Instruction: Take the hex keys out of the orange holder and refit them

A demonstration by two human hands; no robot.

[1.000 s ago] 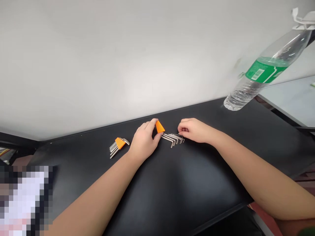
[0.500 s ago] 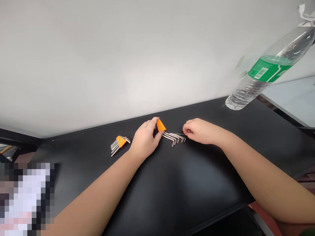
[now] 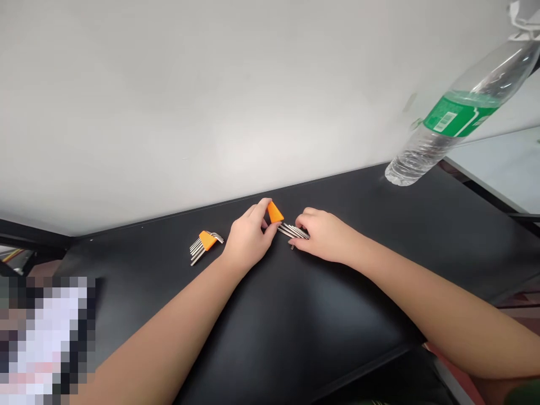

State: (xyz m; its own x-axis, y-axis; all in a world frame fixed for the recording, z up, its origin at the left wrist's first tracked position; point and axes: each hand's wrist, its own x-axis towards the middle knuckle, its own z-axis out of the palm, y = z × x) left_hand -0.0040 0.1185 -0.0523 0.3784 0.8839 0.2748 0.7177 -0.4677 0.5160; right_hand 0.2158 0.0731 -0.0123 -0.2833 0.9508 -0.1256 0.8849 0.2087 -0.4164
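Between the thumb and fingers of my left hand (image 3: 250, 232) is an orange hex key holder (image 3: 275, 212). Several silver hex keys (image 3: 291, 229) stick out of its right side, low over the black table. My right hand (image 3: 324, 234) is closed around their bent ends, thumb below and fingers above, so most of the bends are hidden. Left of my left hand, a second orange holder (image 3: 207, 240) lies on the table, with silver hex keys (image 3: 196, 251) fitted through it.
A large clear water bottle (image 3: 459, 115) with a green label stands at the back right of the black table (image 3: 270, 337). The pale wall (image 3: 211, 112) rises directly behind the table. A blurred-out, pixelated object (image 3: 46, 343) lies at the lower left.
My right hand has moved left from beside the keys and closed over their bent ends, which were uncovered before. My left hand keeps its hold on the orange holder.
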